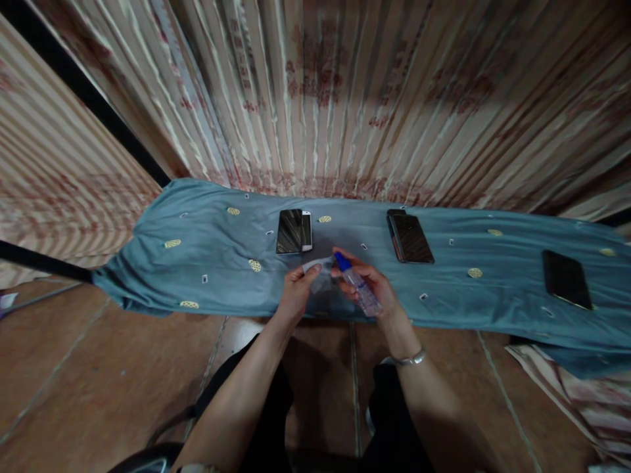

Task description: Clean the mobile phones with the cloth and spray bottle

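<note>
Currently: one pale thin cloth [321, 277], pinched in the left hand [298, 287], held above the blue-green bedcover [229, 246]. One clear spray bottle, blue top [361, 289], clasped in the right hand [374, 287], near the cloth. Beyond, one dark phone [290, 231] beside a white-edged phone [306, 231].

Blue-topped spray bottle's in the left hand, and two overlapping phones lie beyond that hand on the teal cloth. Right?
Wrong hand: the head view shows the right hand holding the blue-topped spray bottle; the left hand pinches a pale wipe. The two overlapping phones do lie beyond the left hand on the teal cloth.
</note>
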Motion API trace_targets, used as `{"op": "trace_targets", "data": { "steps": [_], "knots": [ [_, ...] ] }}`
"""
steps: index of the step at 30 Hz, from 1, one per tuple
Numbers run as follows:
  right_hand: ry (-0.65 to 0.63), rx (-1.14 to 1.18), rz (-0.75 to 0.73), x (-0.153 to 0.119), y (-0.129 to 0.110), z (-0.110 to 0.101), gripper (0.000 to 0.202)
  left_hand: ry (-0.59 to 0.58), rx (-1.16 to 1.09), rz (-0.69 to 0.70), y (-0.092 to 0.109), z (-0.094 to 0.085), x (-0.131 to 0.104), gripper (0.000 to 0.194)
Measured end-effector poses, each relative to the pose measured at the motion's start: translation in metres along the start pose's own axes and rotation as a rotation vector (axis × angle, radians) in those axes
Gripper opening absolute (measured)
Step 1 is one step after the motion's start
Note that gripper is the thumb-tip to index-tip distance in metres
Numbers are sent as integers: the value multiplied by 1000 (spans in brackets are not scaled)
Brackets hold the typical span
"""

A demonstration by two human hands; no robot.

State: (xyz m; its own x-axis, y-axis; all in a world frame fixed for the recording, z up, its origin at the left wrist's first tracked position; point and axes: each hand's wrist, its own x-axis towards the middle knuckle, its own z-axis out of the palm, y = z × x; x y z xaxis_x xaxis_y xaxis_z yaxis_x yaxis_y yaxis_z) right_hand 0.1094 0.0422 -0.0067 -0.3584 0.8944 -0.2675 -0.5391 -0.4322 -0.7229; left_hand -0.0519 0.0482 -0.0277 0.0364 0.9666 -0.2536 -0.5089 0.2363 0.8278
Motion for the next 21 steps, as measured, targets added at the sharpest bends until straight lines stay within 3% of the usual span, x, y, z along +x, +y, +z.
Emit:
{"op": "trace_targets", "data": {
  "steps": [11, 21],
  "knots": [
    [31, -360, -178, -11, 15, -2, 50, -12, -218, -89, -7, 2, 2, 23],
    [77, -62, 10, -17, 14, -1, 32, -11, -216, -123, -5, 9, 0, 16]
  ]
}}
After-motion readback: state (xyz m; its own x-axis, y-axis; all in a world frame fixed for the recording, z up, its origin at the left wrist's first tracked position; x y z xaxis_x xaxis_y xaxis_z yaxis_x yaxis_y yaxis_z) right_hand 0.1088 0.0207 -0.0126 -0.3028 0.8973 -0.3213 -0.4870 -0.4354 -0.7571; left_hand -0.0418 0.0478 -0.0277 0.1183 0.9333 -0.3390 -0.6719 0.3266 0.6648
